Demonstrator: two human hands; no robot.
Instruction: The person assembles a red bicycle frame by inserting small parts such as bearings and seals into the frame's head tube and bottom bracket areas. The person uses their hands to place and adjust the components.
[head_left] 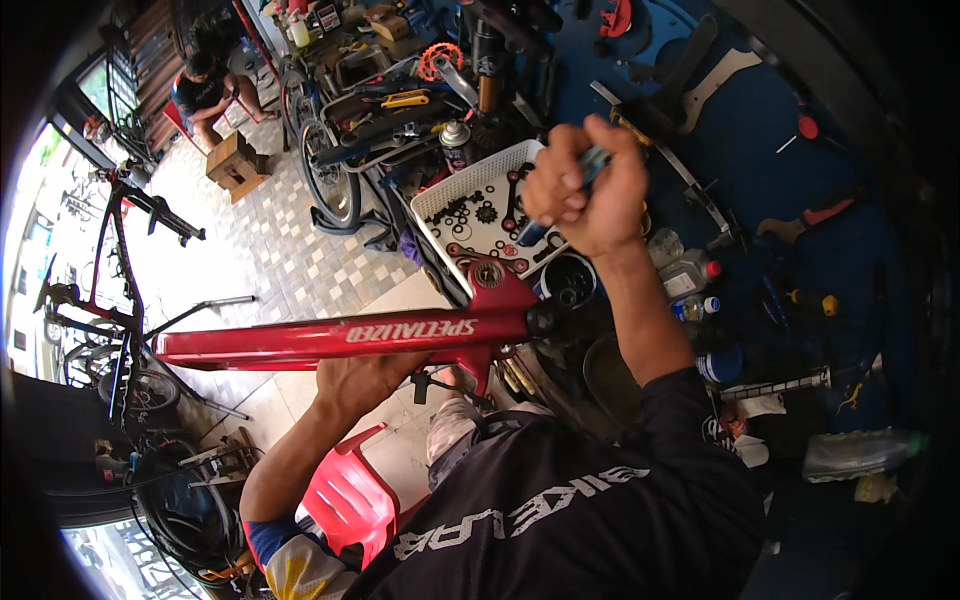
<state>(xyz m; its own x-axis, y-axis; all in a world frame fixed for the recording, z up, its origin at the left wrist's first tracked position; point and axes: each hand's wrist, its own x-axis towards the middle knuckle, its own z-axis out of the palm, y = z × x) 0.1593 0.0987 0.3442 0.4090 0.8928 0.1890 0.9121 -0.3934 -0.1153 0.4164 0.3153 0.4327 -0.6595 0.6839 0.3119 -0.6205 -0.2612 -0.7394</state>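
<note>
A red bicycle frame lies across in front of me, its tube running left to right. My left hand is closed against the tube from the near side; its fingers are hidden behind it. Raised above the frame's right end, my right hand is closed around a blue-handled tool, whose kind I cannot make out; part of it shows between the fingers. Below and behind that hand sits a white basket holding chainrings, bolts, rings and other small bike parts.
A spray can and heaped tools stand beyond the basket. Bottles and hanging tools line the blue surface at right. A red plastic chair is at lower left. Another bike frame stands left; a person sits farther back.
</note>
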